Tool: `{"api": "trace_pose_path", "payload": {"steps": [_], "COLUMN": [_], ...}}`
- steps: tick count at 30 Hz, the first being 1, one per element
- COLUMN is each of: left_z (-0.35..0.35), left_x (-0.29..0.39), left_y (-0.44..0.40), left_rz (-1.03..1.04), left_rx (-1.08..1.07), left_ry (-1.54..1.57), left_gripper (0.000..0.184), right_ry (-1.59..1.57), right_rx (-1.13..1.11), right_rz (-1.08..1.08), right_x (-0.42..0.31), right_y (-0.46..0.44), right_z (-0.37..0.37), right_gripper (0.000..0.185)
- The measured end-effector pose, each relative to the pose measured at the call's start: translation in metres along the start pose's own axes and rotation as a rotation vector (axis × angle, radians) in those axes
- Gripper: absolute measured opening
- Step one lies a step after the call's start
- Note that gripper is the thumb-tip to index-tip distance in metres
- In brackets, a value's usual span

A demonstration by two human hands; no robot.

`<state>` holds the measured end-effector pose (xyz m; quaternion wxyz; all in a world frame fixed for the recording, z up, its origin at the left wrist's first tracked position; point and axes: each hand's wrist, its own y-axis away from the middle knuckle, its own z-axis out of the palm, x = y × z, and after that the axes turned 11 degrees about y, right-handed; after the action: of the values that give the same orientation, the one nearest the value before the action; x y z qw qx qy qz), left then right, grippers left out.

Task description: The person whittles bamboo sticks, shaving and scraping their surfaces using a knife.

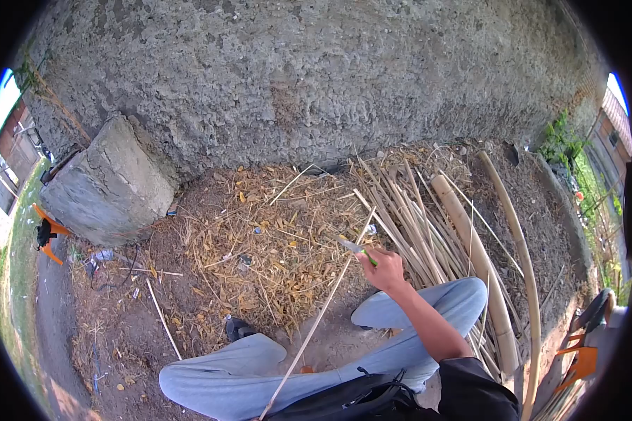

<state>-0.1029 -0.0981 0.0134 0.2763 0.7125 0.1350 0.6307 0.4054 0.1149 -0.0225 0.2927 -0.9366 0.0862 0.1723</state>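
Observation:
My right hand (382, 271) is closed round the green handle of a knife (351, 245), whose blade points up and to the left. A long thin bamboo strip (323, 309) runs from beside the knife down across my lap to the bottom edge. The blade lies over or against the strip; which one I cannot tell. My left hand is not in view. Beneath are my legs in light blue trousers (225, 372), bent and spread apart.
Split bamboo strips (407, 224) lie piled at the right, beside a thick bamboo pole (477, 259) and a curved one (519, 245). Dry leaves and shavings (260, 266) cover the ground. A concrete block (112, 182) stands left, before a rough wall (316, 77).

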Motion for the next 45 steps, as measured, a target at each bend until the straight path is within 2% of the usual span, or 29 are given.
{"api": "trace_pose_path", "payload": {"steps": [3,4,7,9,11,12,15,17,19,20,22,29,35,37,41,45], "left_z": [0.021,0.025,0.022,0.034,0.047,0.051,0.056,0.057,0.056,0.052,0.045,0.037,0.033,0.033,0.030,0.025], "left_x": [0.028,0.034,0.016,0.023,0.035,0.039,0.048,0.046,0.034,0.030,0.028,0.008,0.003,0.005,0.022,0.007], "left_y": [-0.003,-0.002,-0.018,-0.024,-0.027,-0.029,-0.030,-0.028,-0.025,-0.024,-0.022,-0.019,-0.009,-0.005,0.000,0.001], "left_rz": [0.025,0.049,0.159,0.155,0.152,0.139,0.145,0.152,0.306,0.303,0.142,0.106,0.131,0.078,0.078,0.071], "left_rx": [0.014,0.025,0.007,0.048,0.084,0.061,0.026,0.020,0.098,0.101,0.023,-0.006,-0.026,-0.013,-0.068,-0.083], "left_ry": [-0.002,0.014,-0.149,-0.137,-0.125,-0.114,-0.104,-0.105,-0.101,-0.100,-0.042,0.042,0.028,0.009,-0.046,0.000], "left_gripper": [0.049,0.049,0.048,0.046,0.046,0.044,0.043,0.042,0.040,0.040,0.037,0.035,0.044,0.050,0.052,0.052], "right_ry": [-0.030,-0.126,-0.283,-0.342,-0.437,-0.367,-0.343,-0.336,-0.333,-0.276,-0.208,-0.105,-0.054,-0.013,-0.031,0.061], "right_rx": [-0.049,-0.044,-0.087,-0.134,-0.121,-0.188,-0.116,-0.070,-0.029,-0.038,-0.033,0.073,0.101,0.083,0.118,0.096], "right_rz": [-0.050,-0.035,-0.018,-0.008,-0.090,-0.121,-0.134,-0.101,-0.071,-0.057,-0.049,-0.022,-0.062,0.060,0.081,0.095], "right_x": [-0.025,-0.039,-0.072,-0.090,-0.104,-0.107,-0.108,-0.098,-0.086,-0.080,-0.070,-0.043,-0.028,-0.018,0.002,0.016], "right_y": [0.023,0.030,0.049,0.059,0.065,0.068,0.063,0.057,0.051,0.051,0.045,0.025,0.013,0.004,-0.003,-0.015], "right_z": [-0.002,-0.006,-0.019,-0.025,-0.030,-0.035,-0.037,-0.032,-0.027,-0.026,-0.024,-0.011,-0.002,-0.003,0.004,-0.002], "right_gripper": [0.023,0.022,0.023,0.024,0.022,0.027,0.023,0.024,0.024,0.024,0.024,0.023,0.023,0.025,0.025,0.026]}}
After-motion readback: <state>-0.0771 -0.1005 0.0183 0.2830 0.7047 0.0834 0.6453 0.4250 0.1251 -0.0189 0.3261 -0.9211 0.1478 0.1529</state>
